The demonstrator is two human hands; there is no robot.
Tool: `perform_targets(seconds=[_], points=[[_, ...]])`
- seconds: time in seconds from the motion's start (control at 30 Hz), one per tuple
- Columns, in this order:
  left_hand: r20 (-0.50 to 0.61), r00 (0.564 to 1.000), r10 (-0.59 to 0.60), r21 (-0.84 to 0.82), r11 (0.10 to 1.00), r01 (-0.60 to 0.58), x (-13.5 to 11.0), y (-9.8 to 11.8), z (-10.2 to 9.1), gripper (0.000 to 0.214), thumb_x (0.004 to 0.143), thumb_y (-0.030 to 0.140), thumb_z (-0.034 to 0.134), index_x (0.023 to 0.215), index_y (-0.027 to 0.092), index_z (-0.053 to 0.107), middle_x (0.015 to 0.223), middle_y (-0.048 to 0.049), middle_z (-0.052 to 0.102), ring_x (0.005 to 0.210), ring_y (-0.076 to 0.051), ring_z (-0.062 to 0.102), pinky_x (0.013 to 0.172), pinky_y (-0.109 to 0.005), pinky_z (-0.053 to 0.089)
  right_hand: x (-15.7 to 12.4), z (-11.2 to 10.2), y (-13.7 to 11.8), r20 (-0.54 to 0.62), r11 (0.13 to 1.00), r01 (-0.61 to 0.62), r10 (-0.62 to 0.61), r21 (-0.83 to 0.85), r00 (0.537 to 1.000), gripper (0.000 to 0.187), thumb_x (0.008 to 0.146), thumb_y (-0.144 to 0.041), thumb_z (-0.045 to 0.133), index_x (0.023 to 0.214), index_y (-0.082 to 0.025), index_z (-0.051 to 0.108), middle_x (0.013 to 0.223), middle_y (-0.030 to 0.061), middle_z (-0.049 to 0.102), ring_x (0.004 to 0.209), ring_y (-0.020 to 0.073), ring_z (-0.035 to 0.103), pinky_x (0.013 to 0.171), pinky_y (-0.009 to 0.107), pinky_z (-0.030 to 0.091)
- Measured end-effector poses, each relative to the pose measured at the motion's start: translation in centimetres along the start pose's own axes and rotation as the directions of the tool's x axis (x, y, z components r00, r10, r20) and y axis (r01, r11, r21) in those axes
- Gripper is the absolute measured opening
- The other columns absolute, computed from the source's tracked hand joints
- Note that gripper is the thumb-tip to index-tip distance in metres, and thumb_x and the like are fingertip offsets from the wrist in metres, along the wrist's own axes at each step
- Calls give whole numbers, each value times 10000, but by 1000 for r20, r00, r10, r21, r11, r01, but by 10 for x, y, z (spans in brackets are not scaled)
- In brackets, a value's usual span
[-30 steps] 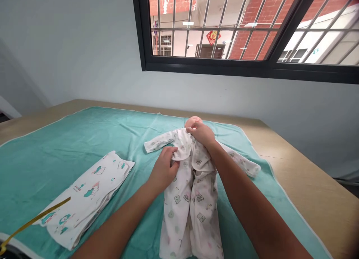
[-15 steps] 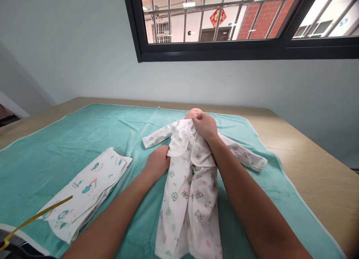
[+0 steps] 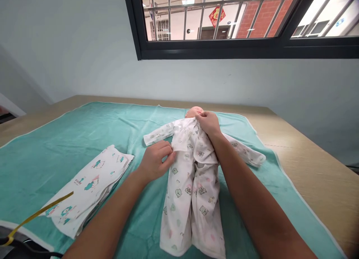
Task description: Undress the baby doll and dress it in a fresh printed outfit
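Note:
A baby doll [image 3: 194, 111] lies on its back on a teal blanket [image 3: 117, 124], its head at the far end. It wears a white baby top [image 3: 183, 137] with small bear prints and matching trousers [image 3: 179, 203]. My right hand [image 3: 209, 123] is closed at the neckline, fingers pinching the collar edge just below the doll's head. My left hand [image 3: 157, 158] is at the top's lower left hem, with thumb and forefinger curled onto the cloth edge. The two sleeves spread out to the sides, and my right forearm partly covers one.
Left of the doll lies a folded white printed cloth [image 3: 89, 188]. A yellow strap [image 3: 42, 213] and a black cable cross the lower left corner. The wooden tabletop [image 3: 297, 165] shows around the blanket, with a wall and a barred window [image 3: 210, 49] behind.
My left hand has turned, and its thumb and forefinger now show at the hem. The top's left front panel has shifted to the right. My right hand stays at the collar, slightly further right.

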State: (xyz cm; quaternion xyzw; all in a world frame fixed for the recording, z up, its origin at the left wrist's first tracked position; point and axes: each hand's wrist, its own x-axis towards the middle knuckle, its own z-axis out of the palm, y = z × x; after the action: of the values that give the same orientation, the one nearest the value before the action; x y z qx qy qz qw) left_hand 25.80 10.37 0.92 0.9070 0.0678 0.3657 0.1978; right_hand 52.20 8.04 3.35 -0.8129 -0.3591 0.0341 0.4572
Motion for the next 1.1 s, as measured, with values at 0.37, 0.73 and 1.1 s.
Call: perform_targets(seconds=[0.37,0.73,1.1], points=[[-21,999,24,180,983,-20,-1,6,22,380,868,88,510,1213,216,603,1184,-100,595,1114,-250,521,939,-428,470,-21,-8,-21,122,975,77,-52,-208,991,296,831,-434,570,1035,-219,555,1068,69,681,825,214,620,658,303,406],[-198,979,39,-98,993,-60,4,35,38,155,949,153,522,1009,212,652,1202,-76,672,1189,-199,575,1011,-410,481,-22,-23,-27,159,987,60,-84,149,984,297,745,-197,536,1005,-159,674,1020,71,706,802,171,635,666,257,448],[5,998,61,-31,998,-61,-2,32,41,337,915,180,562,1251,204,577,1332,-118,589,1274,-246,515,1076,-473,441,-17,-7,-19,205,960,161,-113,-231,972,219,793,-388,609,730,-186,664,961,66,703,820,197,602,669,283,389]])
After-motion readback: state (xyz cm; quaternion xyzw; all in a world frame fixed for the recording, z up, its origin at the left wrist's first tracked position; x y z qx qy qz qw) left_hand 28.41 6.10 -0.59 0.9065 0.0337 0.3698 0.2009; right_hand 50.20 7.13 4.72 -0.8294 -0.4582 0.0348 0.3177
